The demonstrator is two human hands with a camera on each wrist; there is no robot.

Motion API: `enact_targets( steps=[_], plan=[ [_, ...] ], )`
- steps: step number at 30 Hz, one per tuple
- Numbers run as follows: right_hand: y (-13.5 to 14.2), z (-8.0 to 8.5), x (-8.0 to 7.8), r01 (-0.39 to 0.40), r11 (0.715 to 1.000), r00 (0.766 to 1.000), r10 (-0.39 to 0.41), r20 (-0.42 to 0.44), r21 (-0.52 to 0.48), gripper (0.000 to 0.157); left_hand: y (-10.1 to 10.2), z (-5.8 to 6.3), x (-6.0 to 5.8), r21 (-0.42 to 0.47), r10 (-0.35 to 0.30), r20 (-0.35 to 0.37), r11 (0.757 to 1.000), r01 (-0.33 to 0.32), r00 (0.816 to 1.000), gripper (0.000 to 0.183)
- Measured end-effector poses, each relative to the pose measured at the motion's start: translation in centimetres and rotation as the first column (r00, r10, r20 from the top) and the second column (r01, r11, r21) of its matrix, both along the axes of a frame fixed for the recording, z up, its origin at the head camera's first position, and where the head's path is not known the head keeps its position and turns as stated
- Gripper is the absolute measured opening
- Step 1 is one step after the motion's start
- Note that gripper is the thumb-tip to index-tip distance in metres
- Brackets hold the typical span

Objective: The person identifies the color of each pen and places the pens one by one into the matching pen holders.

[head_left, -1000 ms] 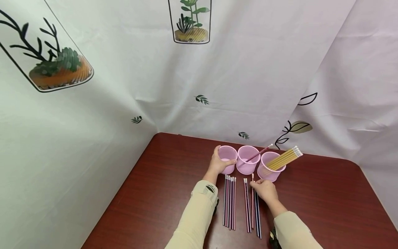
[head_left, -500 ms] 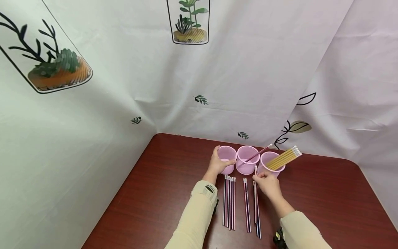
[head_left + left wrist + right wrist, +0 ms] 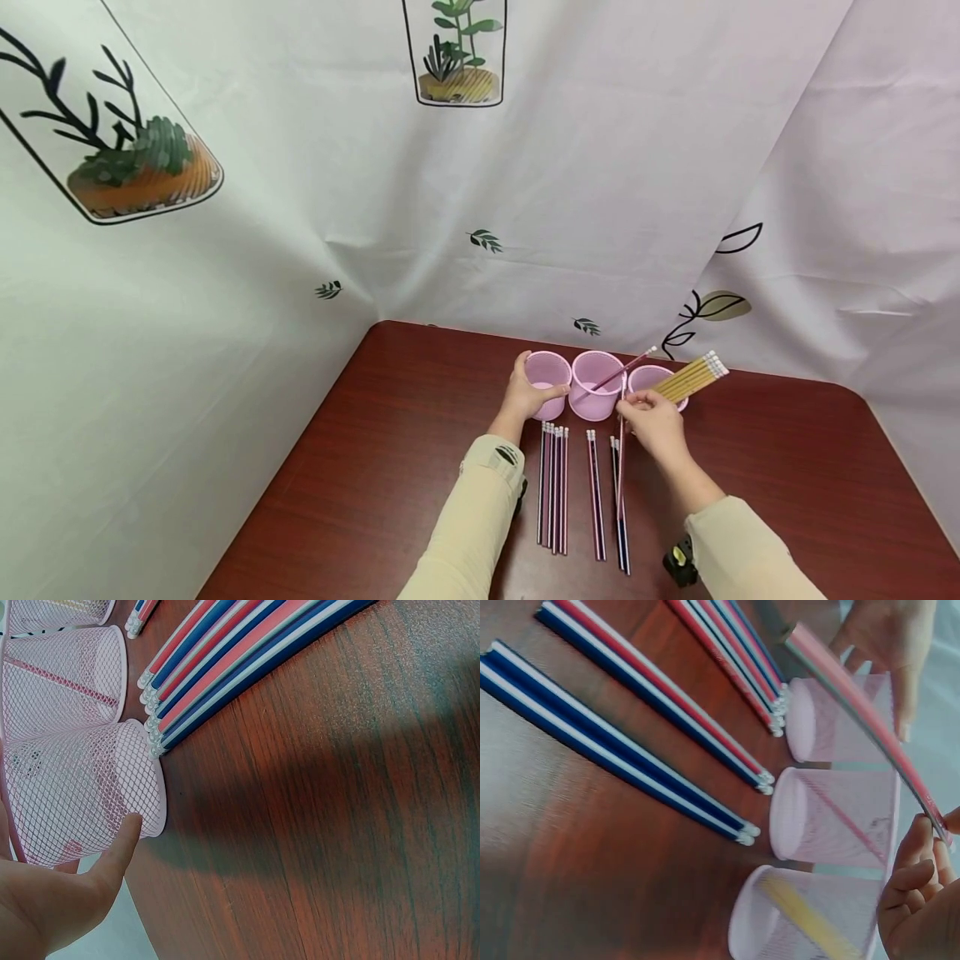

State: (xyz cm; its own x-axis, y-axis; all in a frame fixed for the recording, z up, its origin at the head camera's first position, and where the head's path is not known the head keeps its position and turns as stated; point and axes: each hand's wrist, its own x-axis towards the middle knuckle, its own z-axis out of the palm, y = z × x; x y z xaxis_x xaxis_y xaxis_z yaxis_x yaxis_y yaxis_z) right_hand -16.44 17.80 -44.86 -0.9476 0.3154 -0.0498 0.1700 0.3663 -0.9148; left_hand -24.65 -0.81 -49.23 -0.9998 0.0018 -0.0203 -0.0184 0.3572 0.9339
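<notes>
- what does the left hand [image 3: 527, 395] do?
- it grips the leftmost pink mesh cup [image 3: 550, 371], thumb on the near side, fingers round the far side.
- and the right hand [image 3: 654, 427]?
- thumb and fingers pinch a red striped pencil [image 3: 622, 471] near its white end. it's held above the table [image 3: 375, 467], running back from that hand toward the person, over two navy striped pencils [image 3: 624, 546].
- where are the other cups?
- the middle mesh cup [image 3: 595, 406] stands between the hands, one red pencil [image 3: 633, 363] leaning in it. the right-hand mesh cup [image 3: 645, 377] is just beyond the right hand, partly hidden, with yellow pencils [image 3: 686, 380] slanting out.
- and nearer the person?
- a row of striped pencils [image 3: 553, 490] below the left hand, and a red-and-navy pair [image 3: 596, 500] left of the right hand.
</notes>
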Motion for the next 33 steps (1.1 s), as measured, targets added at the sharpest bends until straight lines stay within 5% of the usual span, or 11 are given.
enact_targets(
  steps=[12, 23, 33],
  plan=[
    [1.0, 3.6, -2.0, -0.030, 0.997, 0.996, 0.024, -0.082, -0.069, 0.026, -0.2, -0.6, -0.3, -0.013, -0.013, -0.047, 1.000, 0.013, 0.999, 0.098],
    [2.0, 6.7, -3.1, -0.037, 0.993, 0.994, 0.025, -0.108, -0.109, 0.023, 0.1, -0.1, -0.1, -0.006, -0.001, 0.010, 1.000, 0.001, 1.000, 0.096],
    [2.4, 7.5, -3.3, 0.054, 0.988, 0.988, -0.073, -0.138, -0.143, 0.020, 0.0, 0.0, 0.0, -0.003, 0.000, 0.015, 1.000, 0.000, 1.000, 0.097]
  ],
)
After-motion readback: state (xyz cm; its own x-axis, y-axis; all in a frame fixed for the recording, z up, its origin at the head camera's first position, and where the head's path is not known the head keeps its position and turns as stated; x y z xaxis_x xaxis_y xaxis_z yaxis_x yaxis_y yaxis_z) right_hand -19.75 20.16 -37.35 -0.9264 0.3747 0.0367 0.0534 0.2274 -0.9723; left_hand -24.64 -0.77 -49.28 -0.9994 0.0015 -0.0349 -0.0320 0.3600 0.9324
